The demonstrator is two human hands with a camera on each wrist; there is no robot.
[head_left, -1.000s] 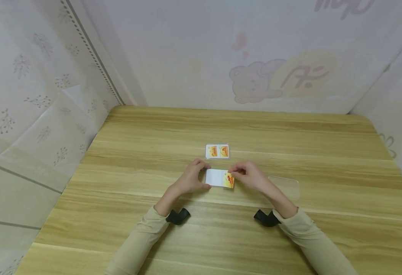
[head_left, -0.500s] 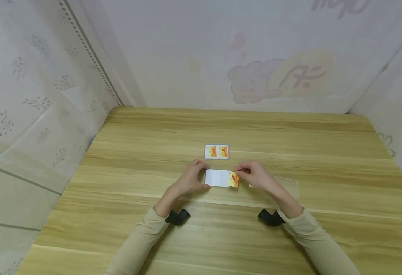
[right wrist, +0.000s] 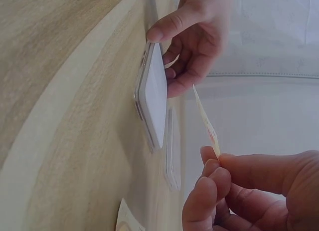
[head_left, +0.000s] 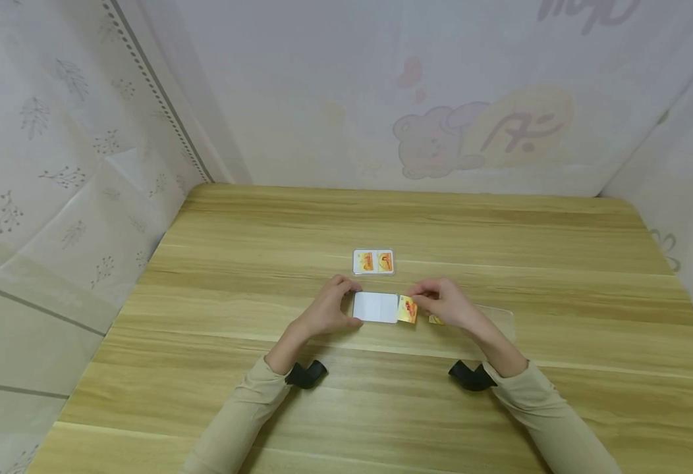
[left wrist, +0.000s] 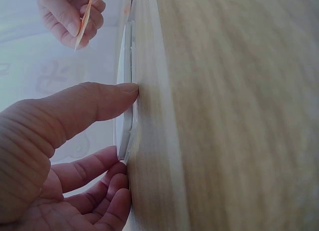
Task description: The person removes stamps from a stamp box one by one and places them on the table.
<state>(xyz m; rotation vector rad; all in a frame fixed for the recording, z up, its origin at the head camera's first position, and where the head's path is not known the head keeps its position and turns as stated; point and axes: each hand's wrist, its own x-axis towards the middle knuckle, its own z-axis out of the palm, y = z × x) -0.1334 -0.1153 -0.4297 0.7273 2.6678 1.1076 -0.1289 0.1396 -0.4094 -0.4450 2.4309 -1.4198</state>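
Note:
My left hand [head_left: 327,308] grips the left end of a flat white slab in a clear case [head_left: 376,307] lying on the table, thumb on the near edge and fingers on the far edge. Its top face is plain white. Between thumb and fingertips my right hand [head_left: 446,304] pinches a small yellow and orange printed paper piece [head_left: 408,309]. In the right wrist view this paper piece [right wrist: 207,122] stands tilted, apart from the slab. Another yellow paper piece [head_left: 435,320] lies partly hidden below the right hand.
Just beyond the slab lies a similar clear case [head_left: 373,261] showing two orange pictures. A transparent cover [head_left: 500,320] rests on the wooden table [head_left: 251,263], partly behind the right wrist. Black wrist mounts [head_left: 307,374] sit at both cuffs. Printed curtains stand behind the table.
My right hand has moved right, drawing the pinched paper piece from over the slab's right end to beyond it. More of the white face shows. My left hand has stayed in place.

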